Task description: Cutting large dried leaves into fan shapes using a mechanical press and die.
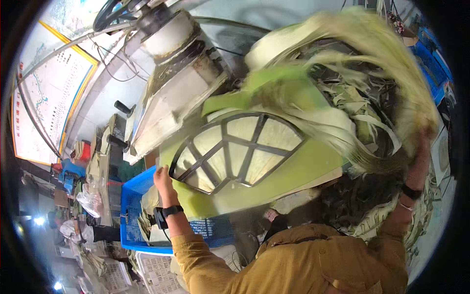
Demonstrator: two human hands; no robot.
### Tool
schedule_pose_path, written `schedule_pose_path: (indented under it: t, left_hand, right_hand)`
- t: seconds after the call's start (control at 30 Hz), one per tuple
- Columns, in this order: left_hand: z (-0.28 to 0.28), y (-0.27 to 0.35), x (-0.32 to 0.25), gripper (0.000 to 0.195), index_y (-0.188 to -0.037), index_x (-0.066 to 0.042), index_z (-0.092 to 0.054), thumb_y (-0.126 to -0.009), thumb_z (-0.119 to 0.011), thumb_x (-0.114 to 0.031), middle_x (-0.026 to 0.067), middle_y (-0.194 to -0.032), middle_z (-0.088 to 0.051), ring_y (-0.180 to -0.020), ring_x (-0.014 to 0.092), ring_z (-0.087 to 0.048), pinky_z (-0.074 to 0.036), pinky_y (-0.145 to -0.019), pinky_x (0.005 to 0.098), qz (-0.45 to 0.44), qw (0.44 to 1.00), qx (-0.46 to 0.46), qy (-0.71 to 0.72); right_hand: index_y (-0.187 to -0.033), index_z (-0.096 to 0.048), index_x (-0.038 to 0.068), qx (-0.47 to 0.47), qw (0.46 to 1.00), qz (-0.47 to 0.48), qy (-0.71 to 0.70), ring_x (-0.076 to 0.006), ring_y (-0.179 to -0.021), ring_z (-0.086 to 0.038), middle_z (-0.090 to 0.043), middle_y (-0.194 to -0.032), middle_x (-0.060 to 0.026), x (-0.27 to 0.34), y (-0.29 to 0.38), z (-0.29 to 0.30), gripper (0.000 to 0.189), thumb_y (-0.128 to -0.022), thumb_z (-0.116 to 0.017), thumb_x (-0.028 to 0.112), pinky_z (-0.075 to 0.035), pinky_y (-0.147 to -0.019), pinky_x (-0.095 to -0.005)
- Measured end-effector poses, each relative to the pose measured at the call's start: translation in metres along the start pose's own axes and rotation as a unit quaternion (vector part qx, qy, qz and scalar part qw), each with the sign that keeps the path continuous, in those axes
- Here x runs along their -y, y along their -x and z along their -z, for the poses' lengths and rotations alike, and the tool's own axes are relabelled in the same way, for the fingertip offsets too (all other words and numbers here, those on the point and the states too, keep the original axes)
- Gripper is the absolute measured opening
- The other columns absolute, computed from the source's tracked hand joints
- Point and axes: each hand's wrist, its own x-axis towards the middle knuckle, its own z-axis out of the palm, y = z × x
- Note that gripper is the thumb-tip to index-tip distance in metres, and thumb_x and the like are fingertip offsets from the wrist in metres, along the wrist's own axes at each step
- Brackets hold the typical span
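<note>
A fan-shaped metal cutting die [235, 147] lies on a light green board [257, 191] in front of me. The fingers of my left hand [164, 185] are at the die's left corner and the board's edge; whether they grip it is unclear. Far to the right, my right hand [422, 137] is blurred at the end of a long sweep of pale green, leaf-like strips [400, 62]. It seems to hold them, but its fingers do not show clearly. The strips arc over the board and meet the die's upper right side.
A press machine [176, 81] with black knobs stands behind the board. Cut scraps [361, 114] fill a dark space at the right. A blue plastic crate [128, 235] and a white basket [161, 273] stand at lower left. Another person [79, 231] is at far left.
</note>
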Motion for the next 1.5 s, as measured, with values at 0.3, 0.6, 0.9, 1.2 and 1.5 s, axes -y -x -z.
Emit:
schedule_pose_path:
  t: [0.3, 0.6, 0.9, 1.2, 1.5]
  left_hand:
    - [-0.109, 0.157, -0.034, 0.045, -0.125, 0.005, -0.059, -0.091, -0.075, -0.020, 0.0226, -0.119, -0.060, -0.115, 0.036, -0.056, -0.045, -0.101, 0.0454, -0.230, 0.943, -0.116, -0.212]
    - [-0.084, 0.195, -0.018, 0.036, -0.097, -0.001, -0.061, -0.082, -0.085, -0.022, 0.0199, -0.112, -0.066, -0.114, 0.041, -0.061, -0.043, -0.105, 0.0524, -0.418, 0.876, 0.061, -0.234]
    - [-0.069, 0.186, -0.010, 0.017, -0.101, -0.003, -0.063, -0.085, -0.058, -0.002, 0.0184, -0.121, -0.064, -0.119, 0.041, -0.060, -0.039, -0.114, 0.0571, -0.473, 0.826, 0.124, -0.281]
    - [-0.024, 0.227, -0.004, 0.025, -0.104, 0.000, -0.058, -0.081, -0.064, -0.005, 0.0252, -0.128, -0.058, -0.121, 0.044, -0.055, -0.043, -0.106, 0.0521, -0.477, 0.814, 0.253, -0.216]
    - [0.001, 0.174, -0.047, 0.034, -0.106, -0.003, -0.058, -0.083, -0.081, -0.015, 0.0148, -0.109, -0.071, -0.111, 0.037, -0.067, -0.050, -0.102, 0.0488, -0.455, 0.780, 0.378, -0.204]
  right_hand:
    - [-0.155, -0.044, 0.003, 0.011, 0.946, -0.074, 0.316, -0.0279, -0.140, -0.047, -0.048, -0.155, -0.0156, -0.219, 0.065, 0.216, 0.058, -0.104, -0.057, 0.029, -0.040, -0.113, -0.0433]
    - [-0.153, -0.046, 0.001, 0.131, 0.891, -0.232, 0.367, -0.0373, -0.133, -0.054, -0.052, -0.151, -0.0228, -0.343, 0.098, 0.286, 0.066, -0.098, -0.069, 0.030, -0.043, -0.109, -0.0470]
    - [-0.116, -0.059, -0.001, 0.388, 0.880, 0.266, -0.064, -0.0398, -0.107, -0.062, -0.064, -0.113, -0.0220, 0.244, -0.002, -0.189, 0.041, -0.090, -0.077, 0.025, -0.051, -0.091, -0.0468]
    - [-0.119, -0.053, 0.003, 0.478, 0.841, 0.247, -0.062, -0.0485, -0.088, -0.065, -0.067, -0.097, -0.0250, 0.289, 0.040, -0.274, 0.034, -0.094, -0.069, 0.020, -0.051, -0.075, -0.0547]
    - [-0.111, -0.062, -0.001, 0.711, 0.680, 0.176, -0.044, -0.0427, -0.086, -0.064, -0.065, -0.095, -0.0246, 0.348, -0.014, -0.276, 0.033, -0.093, -0.066, 0.026, -0.050, -0.077, -0.0469]
